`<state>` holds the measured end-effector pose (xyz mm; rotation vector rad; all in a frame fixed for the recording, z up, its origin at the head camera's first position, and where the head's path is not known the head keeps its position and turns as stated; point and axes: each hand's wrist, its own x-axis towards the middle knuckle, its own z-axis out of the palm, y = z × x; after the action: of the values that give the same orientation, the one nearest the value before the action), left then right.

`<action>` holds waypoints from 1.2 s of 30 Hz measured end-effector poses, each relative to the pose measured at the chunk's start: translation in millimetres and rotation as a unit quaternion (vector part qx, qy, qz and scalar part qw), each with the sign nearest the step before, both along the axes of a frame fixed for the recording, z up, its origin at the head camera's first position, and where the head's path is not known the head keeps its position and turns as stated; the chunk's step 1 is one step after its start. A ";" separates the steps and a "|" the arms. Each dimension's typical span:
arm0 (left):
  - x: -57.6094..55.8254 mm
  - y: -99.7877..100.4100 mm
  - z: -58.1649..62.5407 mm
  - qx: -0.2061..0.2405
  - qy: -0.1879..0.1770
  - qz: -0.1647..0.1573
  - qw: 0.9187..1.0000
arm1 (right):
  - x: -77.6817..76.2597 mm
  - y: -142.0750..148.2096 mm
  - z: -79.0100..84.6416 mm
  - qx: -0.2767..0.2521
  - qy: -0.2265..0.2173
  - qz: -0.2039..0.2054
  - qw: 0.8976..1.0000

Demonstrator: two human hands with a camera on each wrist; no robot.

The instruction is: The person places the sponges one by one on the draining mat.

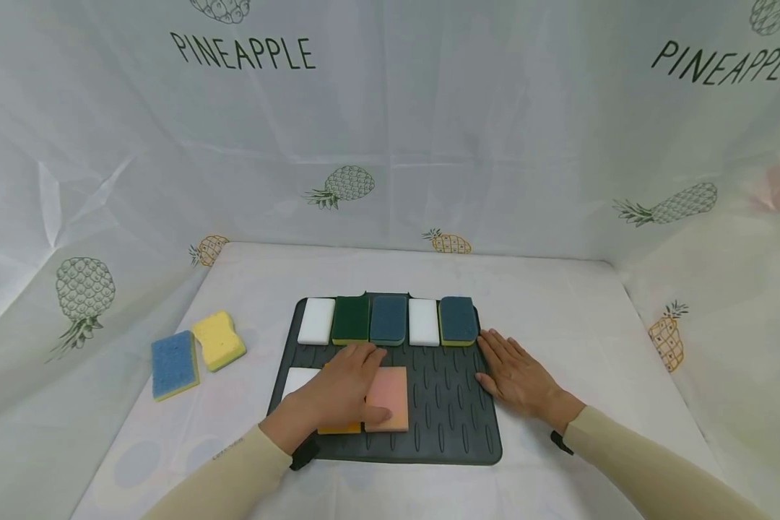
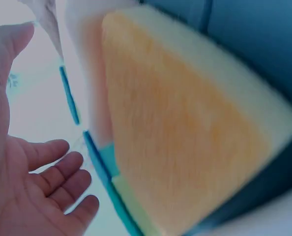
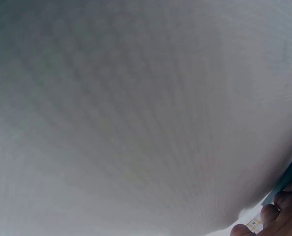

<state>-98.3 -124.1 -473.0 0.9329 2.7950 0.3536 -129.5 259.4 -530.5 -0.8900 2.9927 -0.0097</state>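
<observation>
My left hand (image 1: pixel 346 386) is over the lower row of sponges on a dark ridged mat (image 1: pixel 455 437), its fingers loosely bent. In the left wrist view, the palm and fingers hold nothing, beside an orange sponge (image 2: pixel 180 123). Under and around that hand lie a pink sponge (image 1: pixel 393 386), the partly hidden orange sponge (image 1: pixel 339 429) and a white sponge (image 1: pixel 297 377). My right hand (image 1: pixel 516 375) lies flat with straight fingers at the mat's right edge; its fingertips (image 3: pixel 270 214) barely enter the right wrist view.
Along the mat's far edge stand a white sponge (image 1: pixel 316 321), a dark green one (image 1: pixel 351 318), a blue-grey one (image 1: pixel 388 318), another white one (image 1: pixel 424 323) and a blue one (image 1: pixel 458 319). On the cloth at left lie a blue sponge (image 1: pixel 174 365) and a yellow notched sponge (image 1: pixel 218 339).
</observation>
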 end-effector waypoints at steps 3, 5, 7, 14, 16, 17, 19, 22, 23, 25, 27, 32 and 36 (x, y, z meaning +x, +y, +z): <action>-5.3 -8.6 4.0 0.011 0.022 0.012 1.000 | 0.1 0.0 -0.2 0.001 -0.002 -0.003 1.000; -8.5 -17.4 5.9 0.016 0.040 0.021 0.999 | 0.2 -0.1 -0.4 0.000 -0.003 -0.004 1.000; -11.3 -28.5 8.2 0.022 0.056 0.033 0.998 | 0.3 -0.1 -0.6 -0.003 -0.004 -0.004 1.000; -20.5 -80.8 14.5 0.026 0.126 0.077 0.989 | 1.3 -0.8 -1.2 -0.004 -0.001 -0.003 1.000; -23.5 -98.4 14.4 0.023 0.153 0.087 0.984 | 1.6 -1.0 -1.2 -0.001 0.000 -0.003 1.000; -25.0 -107.2 14.3 0.022 0.165 0.091 0.982 | 1.7 -1.1 -1.3 -0.001 0.001 -0.003 1.000; -27.1 -125.2 14.1 0.017 0.184 0.102 0.977 | 1.6 -1.3 -1.5 0.001 0.002 -0.003 1.000; -29.2 -151.5 13.7 0.014 0.204 0.124 0.971 | 1.5 -1.6 -2.0 -0.001 0.002 -0.004 1.000; -29.4 -160.0 13.8 0.015 0.209 0.132 0.969 | 1.5 -1.8 -2.2 -0.001 0.002 -0.005 1.000; -29.1 -177.3 13.2 0.017 0.220 0.148 0.964 | 1.6 -2.2 -2.5 -0.003 0.003 -0.005 1.000; -28.1 -194.7 11.5 0.021 0.232 0.161 0.959 | 1.7 -2.6 -2.7 -0.004 0.003 -0.004 1.000; -24.9 -231.3 1.0 0.000 0.240 0.185 0.953 | 1.6 -2.4 -2.9 -0.003 0.006 -0.003 1.000; -20.9 -246.7 -7.5 -0.015 0.235 0.196 0.952 | 1.0 -2.0 -2.7 -0.002 0.006 -0.004 1.000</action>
<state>-119.2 -370.7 -480.6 0.4936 3.4161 0.1469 -128.5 257.3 -533.2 -0.8829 3.0070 -0.0097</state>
